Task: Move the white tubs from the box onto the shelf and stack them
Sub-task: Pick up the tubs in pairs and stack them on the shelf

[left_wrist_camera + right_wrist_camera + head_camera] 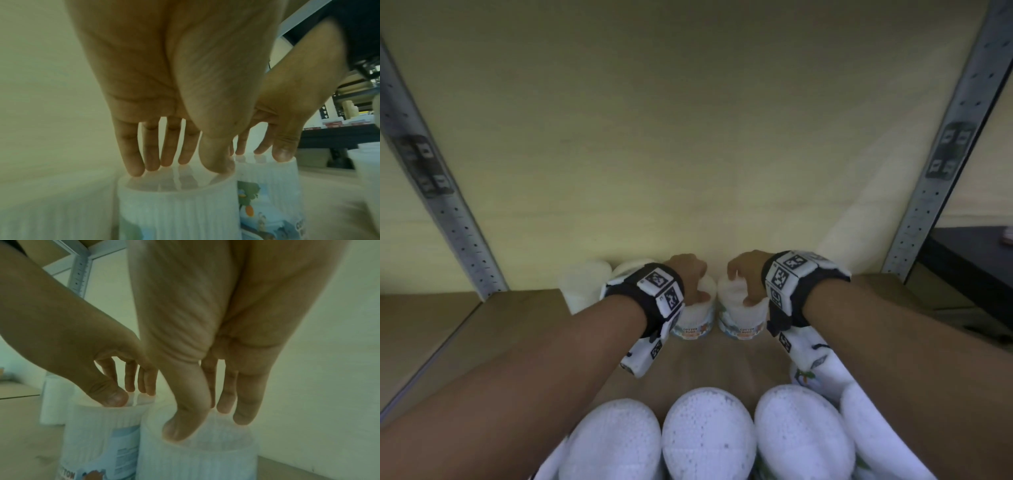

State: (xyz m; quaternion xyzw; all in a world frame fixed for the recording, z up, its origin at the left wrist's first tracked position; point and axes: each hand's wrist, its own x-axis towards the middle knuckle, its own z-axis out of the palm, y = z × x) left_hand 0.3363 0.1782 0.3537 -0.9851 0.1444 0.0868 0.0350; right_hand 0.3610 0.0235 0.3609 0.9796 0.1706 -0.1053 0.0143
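Observation:
Two white ribbed tubs with picture labels stand upright side by side on the brown shelf board (517, 322), close to the pale back wall. My left hand (700, 284) (176, 168) grips the top of the left tub (695, 320) (176, 211) from above, fingers on the far rim and thumb on the near rim. In the same way my right hand (739, 284) (207, 423) grips the right tub (744, 318) (197, 464). Several more white tubs (709, 431) lie close below me at the bottom edge.
Two more white tubs (589, 284) stand on the shelf just left of my left hand. Grey perforated uprights rise at the left (431, 192) and right (945, 164). A dark table (969, 260) sits beyond the right upright. Bare shelf board lies to the left.

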